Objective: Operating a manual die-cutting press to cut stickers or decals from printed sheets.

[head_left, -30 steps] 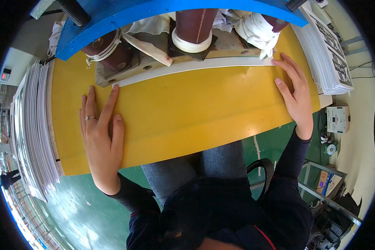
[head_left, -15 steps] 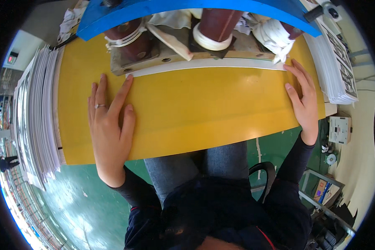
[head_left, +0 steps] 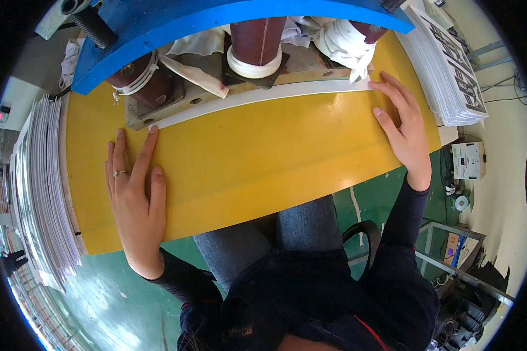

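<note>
A workshop is being indicated by a heavy blue machine beam with a thick threaded bolt, which is being seen over a yellow bench. Stacks of sheets are being kept on both sides, and light is being reflected by a green floor below.

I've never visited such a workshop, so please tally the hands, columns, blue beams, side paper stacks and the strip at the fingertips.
Bare hands: 2
Dark red round columns: 3
Long blue beam: 1
White paper stacks: 2
Long flat white strip: 1
Total: 9
</note>
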`<state>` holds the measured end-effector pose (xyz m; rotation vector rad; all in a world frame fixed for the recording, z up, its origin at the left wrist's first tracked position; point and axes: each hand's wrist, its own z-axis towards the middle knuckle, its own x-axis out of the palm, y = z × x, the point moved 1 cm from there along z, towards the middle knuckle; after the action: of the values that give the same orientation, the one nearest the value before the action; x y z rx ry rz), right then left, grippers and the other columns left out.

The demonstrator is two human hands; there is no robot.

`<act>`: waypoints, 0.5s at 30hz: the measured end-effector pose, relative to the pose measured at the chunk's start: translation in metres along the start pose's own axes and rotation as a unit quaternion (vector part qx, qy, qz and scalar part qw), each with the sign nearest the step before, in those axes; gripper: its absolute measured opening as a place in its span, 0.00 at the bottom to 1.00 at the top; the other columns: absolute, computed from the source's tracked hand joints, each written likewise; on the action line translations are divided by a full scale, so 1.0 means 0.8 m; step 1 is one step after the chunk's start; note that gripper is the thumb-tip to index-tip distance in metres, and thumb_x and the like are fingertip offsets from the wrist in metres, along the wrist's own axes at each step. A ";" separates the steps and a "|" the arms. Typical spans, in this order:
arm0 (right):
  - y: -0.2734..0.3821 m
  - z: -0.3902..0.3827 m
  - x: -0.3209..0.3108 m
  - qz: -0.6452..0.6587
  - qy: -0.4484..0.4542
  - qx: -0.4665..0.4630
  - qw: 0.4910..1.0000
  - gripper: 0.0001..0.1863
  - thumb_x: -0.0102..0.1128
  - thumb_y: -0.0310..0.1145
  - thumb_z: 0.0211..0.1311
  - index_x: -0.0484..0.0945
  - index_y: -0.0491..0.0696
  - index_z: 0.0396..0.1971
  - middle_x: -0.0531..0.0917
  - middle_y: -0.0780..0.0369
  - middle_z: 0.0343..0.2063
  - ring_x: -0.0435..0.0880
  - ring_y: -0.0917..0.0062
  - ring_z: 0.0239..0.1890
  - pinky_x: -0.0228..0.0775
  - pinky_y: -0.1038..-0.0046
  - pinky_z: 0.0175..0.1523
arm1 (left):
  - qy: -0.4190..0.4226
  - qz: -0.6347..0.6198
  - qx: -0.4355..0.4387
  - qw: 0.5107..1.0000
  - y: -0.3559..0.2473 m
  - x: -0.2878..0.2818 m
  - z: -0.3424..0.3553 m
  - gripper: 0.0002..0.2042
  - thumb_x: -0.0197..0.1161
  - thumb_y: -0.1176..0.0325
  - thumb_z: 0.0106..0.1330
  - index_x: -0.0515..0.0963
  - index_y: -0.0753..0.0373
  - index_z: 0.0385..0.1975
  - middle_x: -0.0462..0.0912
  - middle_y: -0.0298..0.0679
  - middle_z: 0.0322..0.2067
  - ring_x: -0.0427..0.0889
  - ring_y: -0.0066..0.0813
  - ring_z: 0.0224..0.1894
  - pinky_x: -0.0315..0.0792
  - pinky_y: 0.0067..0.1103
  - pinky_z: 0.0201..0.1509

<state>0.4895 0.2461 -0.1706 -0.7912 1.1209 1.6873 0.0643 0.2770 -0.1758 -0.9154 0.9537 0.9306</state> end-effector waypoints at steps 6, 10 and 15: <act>-0.006 -0.009 0.008 -0.104 0.016 0.000 0.994 0.27 0.56 0.42 0.68 0.71 0.54 0.66 0.67 0.50 0.71 0.60 0.55 0.75 0.48 0.55 0.77 | 0.001 0.001 0.001 1.000 -0.003 -0.003 -0.004 0.23 0.50 0.66 0.71 0.76 0.47 0.66 0.64 0.57 0.71 0.60 0.63 0.73 0.55 0.46 0.75; -0.011 -0.010 0.007 -0.075 0.047 0.022 0.996 0.34 0.51 0.46 0.71 0.61 0.52 0.73 0.62 0.51 0.74 0.55 0.55 0.77 0.41 0.55 0.79 | 0.001 0.012 0.013 1.000 -0.004 -0.001 -0.004 0.23 0.49 0.66 0.72 0.76 0.46 0.66 0.64 0.57 0.71 0.61 0.62 0.73 0.56 0.46 0.75; -0.008 -0.009 0.009 -0.070 0.043 0.018 0.996 0.35 0.51 0.47 0.71 0.60 0.50 0.74 0.63 0.51 0.73 0.55 0.55 0.77 0.42 0.54 0.79 | -0.007 0.001 0.004 1.000 -0.004 -0.005 -0.008 0.23 0.50 0.66 0.72 0.76 0.47 0.66 0.65 0.58 0.70 0.61 0.62 0.72 0.57 0.46 0.75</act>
<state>0.4932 0.2430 -0.1815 -0.9051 1.1244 1.5254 0.0648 0.2690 -0.1734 -0.9000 0.9451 0.9336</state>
